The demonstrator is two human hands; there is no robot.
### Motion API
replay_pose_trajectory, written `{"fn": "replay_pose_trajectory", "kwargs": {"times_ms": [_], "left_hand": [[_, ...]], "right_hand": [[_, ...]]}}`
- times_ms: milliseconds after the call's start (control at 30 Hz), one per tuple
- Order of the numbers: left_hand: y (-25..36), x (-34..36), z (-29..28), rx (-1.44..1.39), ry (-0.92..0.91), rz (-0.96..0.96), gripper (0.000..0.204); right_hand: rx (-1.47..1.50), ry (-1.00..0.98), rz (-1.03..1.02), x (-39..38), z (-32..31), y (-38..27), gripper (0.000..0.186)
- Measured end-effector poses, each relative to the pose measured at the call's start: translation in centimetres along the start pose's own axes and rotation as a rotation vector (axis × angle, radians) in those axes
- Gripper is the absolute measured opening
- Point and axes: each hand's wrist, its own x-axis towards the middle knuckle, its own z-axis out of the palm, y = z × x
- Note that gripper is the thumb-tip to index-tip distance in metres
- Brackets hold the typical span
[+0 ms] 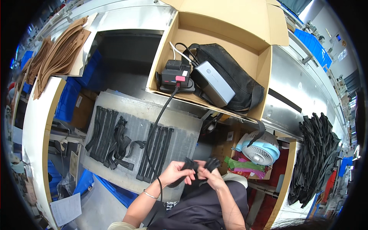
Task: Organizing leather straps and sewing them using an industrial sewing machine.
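Note:
Above my lap, my left hand is closed round a dark bunch of black straps. Close beside it, my right hand grips another part of black strap material, its fingers almost meeting the left ones. Whether both hands hold the same piece cannot be made out. In front of them lies a grey board. Flat black straps are laid in a row near its right side, and more straps, some curled or crossed, lie on its left part.
An open cardboard box beyond the board holds a grey power bank, a black device and a mesh bag. Its black cable runs over the board toward me. Right: a blue fan and piled black straps. Left: brown strips.

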Motion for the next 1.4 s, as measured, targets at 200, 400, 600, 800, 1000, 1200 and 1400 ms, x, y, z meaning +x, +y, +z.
{"fn": "replay_pose_trajectory", "kwargs": {"times_ms": [200,400,600,800,1000,1200,1400], "left_hand": [[-1.6,-1.5,1.4,0.105,-0.222,0.031,0.02],[-5.3,-0.5,-3.8,0.616,-0.024,0.099,0.028],[-5.1,7.3,-9.2,1.048,1.153,0.584,0.021],[-4.4,8.7,-10.6,1.142,1.11,0.073,0.021],[-3.2,3.1,-8.7,0.972,0.859,0.471,0.018],[-2.6,-1.4,-3.2,0.02,0.281,0.283,0.022],[-3.7,-2.9,-1.8,0.35,0.381,0.331,0.012]], "right_hand": [[-0.21,-0.046,0.149,-1.0,2.5,-1.2,0.037],[-0.084,-0.409,-0.408,-4.4,3.5,-5.9,0.041],[0.267,-0.278,-0.383,-4.3,4.4,-7.0,0.024],[0.063,-0.006,-0.124,-1.8,4.2,-5.3,0.016],[-0.097,0.026,-0.174,1.5,2.2,-0.9,0.041],[-0.039,0.011,0.166,4.5,1.9,3.1,0.039],[-0.307,-0.073,-0.041,3.8,5.2,1.1,0.025]]}}
